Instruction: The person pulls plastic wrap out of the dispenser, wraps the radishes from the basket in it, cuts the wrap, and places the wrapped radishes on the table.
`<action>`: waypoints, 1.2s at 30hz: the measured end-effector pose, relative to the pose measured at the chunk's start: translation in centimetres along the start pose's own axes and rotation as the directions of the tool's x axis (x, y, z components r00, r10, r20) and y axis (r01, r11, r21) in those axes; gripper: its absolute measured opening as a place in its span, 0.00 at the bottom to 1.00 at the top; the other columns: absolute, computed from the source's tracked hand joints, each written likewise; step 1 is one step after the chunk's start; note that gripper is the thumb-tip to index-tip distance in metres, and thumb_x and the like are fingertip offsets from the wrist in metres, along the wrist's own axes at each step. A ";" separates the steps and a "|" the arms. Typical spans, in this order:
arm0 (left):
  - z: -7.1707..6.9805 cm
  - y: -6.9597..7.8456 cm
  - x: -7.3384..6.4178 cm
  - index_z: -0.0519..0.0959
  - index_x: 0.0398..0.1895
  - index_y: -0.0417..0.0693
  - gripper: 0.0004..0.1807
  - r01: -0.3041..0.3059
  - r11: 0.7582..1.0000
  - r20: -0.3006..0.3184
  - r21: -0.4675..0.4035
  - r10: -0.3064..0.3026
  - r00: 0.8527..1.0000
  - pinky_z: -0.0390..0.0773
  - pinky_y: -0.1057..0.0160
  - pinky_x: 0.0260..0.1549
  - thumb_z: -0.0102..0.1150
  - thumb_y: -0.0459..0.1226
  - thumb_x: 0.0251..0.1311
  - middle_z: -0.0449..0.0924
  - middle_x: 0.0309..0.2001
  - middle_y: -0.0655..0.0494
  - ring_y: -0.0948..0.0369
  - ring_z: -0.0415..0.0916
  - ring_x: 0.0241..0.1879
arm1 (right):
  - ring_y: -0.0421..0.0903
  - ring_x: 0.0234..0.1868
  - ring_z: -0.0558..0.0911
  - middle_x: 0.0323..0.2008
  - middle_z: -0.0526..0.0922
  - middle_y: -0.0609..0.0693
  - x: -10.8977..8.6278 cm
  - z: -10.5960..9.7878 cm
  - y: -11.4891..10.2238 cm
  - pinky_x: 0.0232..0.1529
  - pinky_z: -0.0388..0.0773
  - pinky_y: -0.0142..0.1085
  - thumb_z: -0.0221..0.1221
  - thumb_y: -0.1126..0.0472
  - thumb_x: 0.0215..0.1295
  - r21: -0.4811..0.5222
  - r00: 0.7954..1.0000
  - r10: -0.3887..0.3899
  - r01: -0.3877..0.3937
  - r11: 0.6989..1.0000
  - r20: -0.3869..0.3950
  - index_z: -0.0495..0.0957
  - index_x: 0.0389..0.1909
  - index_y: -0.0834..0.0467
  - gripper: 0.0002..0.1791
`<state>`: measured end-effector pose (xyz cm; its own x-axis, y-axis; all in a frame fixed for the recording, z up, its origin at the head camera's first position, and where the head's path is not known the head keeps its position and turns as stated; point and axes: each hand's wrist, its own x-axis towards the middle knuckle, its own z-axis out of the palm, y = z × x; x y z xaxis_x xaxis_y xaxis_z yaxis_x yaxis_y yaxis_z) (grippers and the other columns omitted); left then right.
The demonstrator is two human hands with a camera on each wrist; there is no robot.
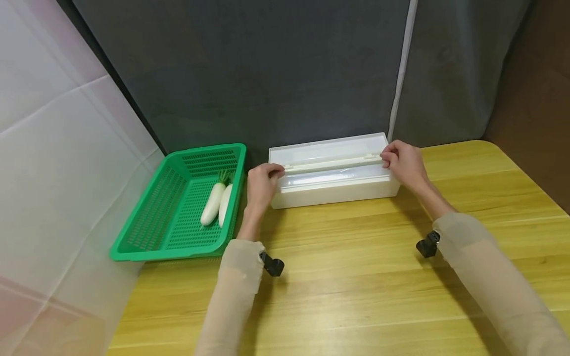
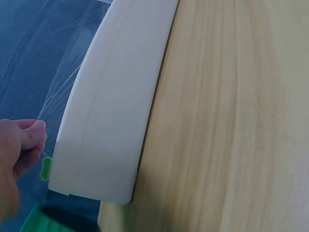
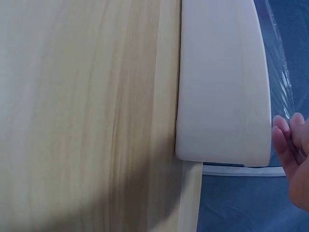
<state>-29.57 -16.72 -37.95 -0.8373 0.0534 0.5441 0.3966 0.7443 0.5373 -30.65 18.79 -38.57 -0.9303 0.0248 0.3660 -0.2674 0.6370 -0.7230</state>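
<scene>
A long white cling film dispenser stands near the back of the table, its lid raised behind it. Across the opening runs a pale bar. At the dispenser's left end, my left hand pinches one corner of the clear cling film between thumb and fingers. The right hand pinches the film at the other end. Both wrist views show the film drawn into creases toward the fingertips, above the dispenser's edge. A small green tab shows at its left end.
To the left, a green plastic basket holds two white radishes with short green tops. A dark grey curtain hangs right behind the dispenser, and a whitish sheet borders the left side. The wooden table extends in front.
</scene>
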 end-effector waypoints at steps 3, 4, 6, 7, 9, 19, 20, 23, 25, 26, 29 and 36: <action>0.1 0.2 0.2 0.89 0.34 0.40 0.04 0.009 1.000 -0.015 0.008 -0.009 1.000 0.82 0.55 0.43 0.68 0.31 0.63 0.88 0.36 0.47 0.52 0.84 0.38 | 0.54 0.30 0.83 0.36 0.84 0.64 0.3 0.0 0.0 0.30 0.69 0.19 0.57 0.66 0.74 -0.014 1.000 -0.004 0.004 1.000 -0.024 0.79 0.40 0.68 0.07; 0.1 0.3 0.3 0.89 0.34 0.40 0.04 0.012 1.000 -0.018 0.012 -0.012 1.000 0.82 0.55 0.43 0.67 0.31 0.63 0.88 0.36 0.47 0.53 0.84 0.38 | 0.54 0.31 0.84 0.37 0.84 0.64 0.3 0.0 0.0 0.30 0.69 0.19 0.56 0.67 0.74 -0.018 1.000 -0.004 0.003 1.000 -0.028 0.79 0.40 0.68 0.07; 0.0 0.4 0.4 0.89 0.33 0.40 0.04 0.020 1.000 -0.024 0.012 -0.020 1.000 0.82 0.56 0.42 0.67 0.31 0.63 0.88 0.36 0.48 0.53 0.84 0.37 | 0.55 0.31 0.84 0.38 0.84 0.64 0.5 -0.1 -0.1 0.30 0.69 0.18 0.56 0.67 0.74 -0.026 0.999 -0.001 0.000 1.000 -0.033 0.78 0.41 0.68 0.07; 0.0 0.5 0.6 0.89 0.33 0.40 0.04 0.022 1.000 -0.029 0.010 -0.022 0.999 0.82 0.56 0.42 0.67 0.30 0.63 0.88 0.36 0.48 0.53 0.84 0.37 | 0.55 0.31 0.84 0.38 0.84 0.64 0.5 -0.1 -0.1 0.29 0.68 0.19 0.55 0.67 0.74 -0.028 0.999 0.002 -0.003 1.000 -0.038 0.78 0.41 0.69 0.07; -0.2 0.6 0.8 0.89 0.32 0.40 0.04 0.027 1.000 -0.040 0.007 -0.027 0.999 0.82 0.56 0.41 0.67 0.31 0.63 0.88 0.35 0.48 0.53 0.84 0.36 | 0.55 0.31 0.82 0.37 0.83 0.64 0.6 -0.2 -0.3 0.29 0.68 0.20 0.55 0.66 0.75 -0.032 0.999 0.007 -0.008 0.999 -0.045 0.78 0.41 0.68 0.07; -1.0 1.3 1.6 0.89 0.32 0.40 0.04 0.006 1.000 -0.094 0.000 -0.006 0.996 0.81 0.56 0.38 0.67 0.31 0.63 0.87 0.34 0.48 0.53 0.83 0.34 | 0.51 0.29 0.80 0.37 0.83 0.64 1.2 -1.0 -1.3 0.26 0.68 0.18 0.54 0.67 0.75 -0.019 0.994 -0.007 0.005 1.000 -0.111 0.78 0.42 0.69 0.08; -1.1 1.4 1.7 0.89 0.32 0.40 0.04 0.001 1.000 -0.099 -0.006 -0.002 0.995 0.81 0.56 0.38 0.67 0.31 0.63 0.87 0.34 0.47 0.53 0.83 0.34 | 0.50 0.28 0.79 0.37 0.83 0.64 1.3 -1.1 -1.4 0.26 0.67 0.18 0.54 0.67 0.75 -0.023 0.993 -0.012 0.010 1.000 -0.119 0.78 0.42 0.69 0.08; -1.4 1.7 1.9 0.89 0.33 0.39 0.05 -0.017 1.000 -0.112 -0.025 0.014 0.994 0.82 0.55 0.37 0.66 0.31 0.64 0.87 0.35 0.46 0.51 0.84 0.34 | 0.47 0.26 0.79 0.36 0.83 0.64 1.7 -1.4 -1.8 0.26 0.67 0.18 0.55 0.66 0.75 -0.029 0.991 -0.028 0.024 0.999 -0.132 0.78 0.41 0.69 0.08; -1.7 1.9 2.1 0.89 0.34 0.38 0.05 -0.031 0.999 -0.122 -0.034 0.027 0.992 0.82 0.55 0.37 0.66 0.30 0.64 0.87 0.35 0.46 0.51 0.84 0.34 | 0.46 0.25 0.78 0.35 0.83 0.64 1.8 -1.7 -2.1 0.26 0.68 0.18 0.55 0.65 0.75 -0.028 0.990 -0.034 0.030 0.999 -0.138 0.78 0.41 0.68 0.09; -1.9 2.0 2.1 0.89 0.34 0.38 0.05 -0.040 0.999 -0.129 -0.037 0.034 0.991 0.82 0.55 0.37 0.65 0.30 0.64 0.87 0.35 0.45 0.51 0.84 0.34 | 0.45 0.25 0.78 0.35 0.83 0.64 1.9 -1.8 -2.3 0.26 0.68 0.18 0.55 0.65 0.76 -0.030 0.989 -0.038 0.035 0.999 -0.139 0.78 0.41 0.68 0.09; -2.4 2.2 2.5 0.89 0.34 0.38 0.05 -0.069 0.997 -0.145 -0.043 0.062 0.987 0.82 0.55 0.37 0.65 0.30 0.65 0.87 0.34 0.45 0.50 0.84 0.33 | 0.45 0.25 0.78 0.33 0.82 0.64 2.1 -2.2 -2.9 0.27 0.67 0.20 0.54 0.64 0.76 -0.038 0.986 -0.062 0.057 0.998 -0.156 0.78 0.40 0.69 0.10; -3.7 3.2 3.2 0.89 0.33 0.37 0.05 -0.117 0.992 -0.183 -0.039 0.108 0.977 0.82 0.55 0.36 0.65 0.29 0.65 0.87 0.33 0.45 0.51 0.84 0.32 | 0.41 0.25 0.76 0.34 0.83 0.63 2.5 -3.1 -4.2 0.29 0.68 0.19 0.53 0.64 0.77 -0.029 0.979 -0.095 0.091 0.995 -0.183 0.78 0.41 0.69 0.11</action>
<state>-29.58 -16.57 -32.12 -0.7063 0.0111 0.7078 0.5065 0.7065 0.4944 -31.10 18.61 -32.78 -0.8390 0.1046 0.5341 -0.3440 0.6586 -0.6693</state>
